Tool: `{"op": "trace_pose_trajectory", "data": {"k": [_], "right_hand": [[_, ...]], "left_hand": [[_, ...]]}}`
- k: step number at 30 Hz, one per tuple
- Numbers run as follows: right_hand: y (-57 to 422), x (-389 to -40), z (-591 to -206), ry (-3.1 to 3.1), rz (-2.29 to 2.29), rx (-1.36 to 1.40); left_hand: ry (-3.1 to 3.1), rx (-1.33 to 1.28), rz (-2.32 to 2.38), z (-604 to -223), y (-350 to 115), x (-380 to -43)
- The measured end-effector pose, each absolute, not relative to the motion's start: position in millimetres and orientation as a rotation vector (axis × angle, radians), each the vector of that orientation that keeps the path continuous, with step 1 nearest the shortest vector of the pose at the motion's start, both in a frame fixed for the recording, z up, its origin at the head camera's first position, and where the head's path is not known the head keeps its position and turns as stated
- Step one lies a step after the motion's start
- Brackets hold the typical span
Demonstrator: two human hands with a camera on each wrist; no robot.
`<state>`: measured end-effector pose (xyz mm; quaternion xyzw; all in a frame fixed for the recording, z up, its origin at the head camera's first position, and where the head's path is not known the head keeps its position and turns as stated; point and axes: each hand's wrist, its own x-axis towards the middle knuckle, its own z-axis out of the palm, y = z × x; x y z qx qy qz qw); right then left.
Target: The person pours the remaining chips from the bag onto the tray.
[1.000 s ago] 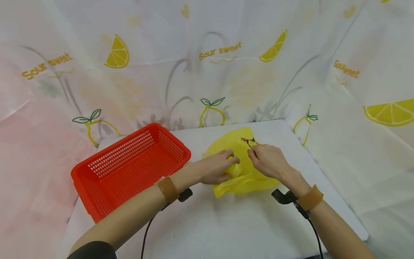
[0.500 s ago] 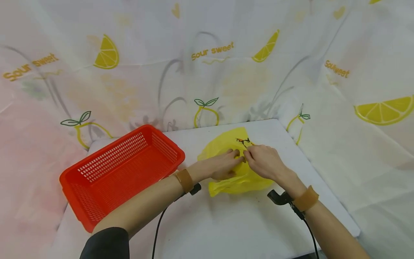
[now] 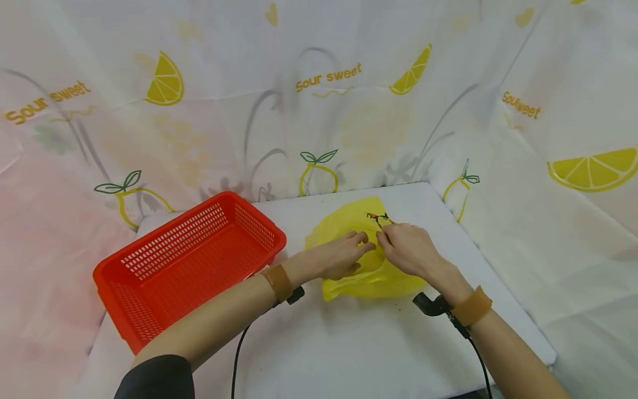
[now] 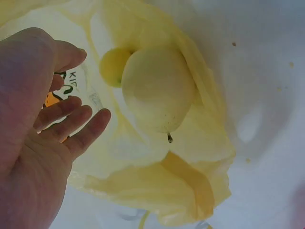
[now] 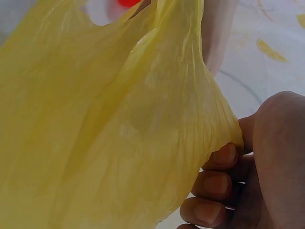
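Observation:
A yellow plastic bag with a printed orange and black figure lies spread on the table. My right hand pinches its edge between thumb and fingers, and in the right wrist view the thin plastic is drawn taut from the fingertips. Over the bag's mouth hovers my left hand, fingers relaxed and apart, holding nothing. Inside the bag, the left wrist view shows a big pale pear with a dark stem, touching a smaller round yellow fruit. The head view hides both fruits behind the left hand and plastic.
A red perforated plastic basket stands to the left, partly behind my left forearm, with no contents visible. The white table meets a lemon-print curtain at the back and sides. Camera cables trail from both wrists.
My left hand moved right over the bag with a round yellow fruit in its fingers, then let go, and its fingers loosened. My right hand kept its pinch on the bag. The view shifted slightly.

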<state>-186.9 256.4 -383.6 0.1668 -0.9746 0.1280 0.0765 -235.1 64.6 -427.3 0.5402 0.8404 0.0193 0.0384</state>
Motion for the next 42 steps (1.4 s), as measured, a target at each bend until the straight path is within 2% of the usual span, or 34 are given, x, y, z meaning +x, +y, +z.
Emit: {"op": "trace_pose_trajectory", "data": {"k": [18, 27, 35, 42], "right_hand": [[256.3, -184.2, -384.5, -2.915, 0.413, 0.496], [257.8, -184.4, -385.7, -2.919, 0.424, 0.482], [258.1, -183.8, -384.8, -2.911, 0.446, 0.49], [258.6, -184.5, -386.2, -2.91, 0.428, 0.484]], "left_hand": [[2.55, 1.64, 0.148, -409.7, 28.8, -220.4], [2.615, 1.537, 0.256, -392.4, -1.0, -216.5], [2.688, 1.498, 0.328, -382.3, -32.7, -217.0], [2.739, 1.426, 0.257, -387.8, -53.7, -225.4]]}}
